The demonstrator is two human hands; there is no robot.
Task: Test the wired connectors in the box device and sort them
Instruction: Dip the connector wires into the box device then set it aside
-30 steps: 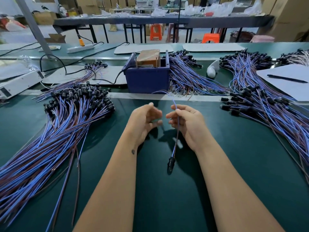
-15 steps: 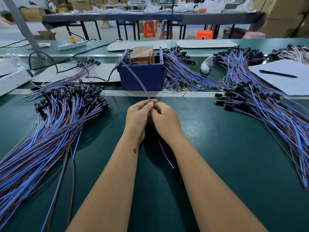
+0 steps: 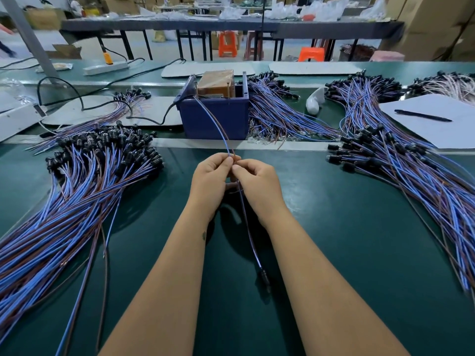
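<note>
Wired connector (image 3: 264, 278) hangs low between the two forearms, its black plug end just above the green table (image 3: 359, 240), while its thin blue and brown lead runs up through both hands and on to the top of the blue box device (image 3: 214, 116). Left hand (image 3: 209, 182) and right hand (image 3: 258, 186) meet at the fingertips, each pinching the lead between thumb and forefinger at nearly the same spot, the remaining fingers curled in. Above the pinch the two strands part slightly and arc toward the box's open top, where a brown block (image 3: 217, 83) sits inside; whether the strand ends touch anything there cannot be told. Below the pinch the lead passes between the wrists and curves down to the plug.

Left of the hands lies a large fanned pile of connectors (image 3: 84, 176), plugs toward the box. Another big pile (image 3: 401, 160) spreads along the right side, and a third bundle (image 3: 277, 116) lies just beside the box on its right. Farther right, a pen (image 3: 422, 116) rests on a white sheet (image 3: 442, 124).
</note>
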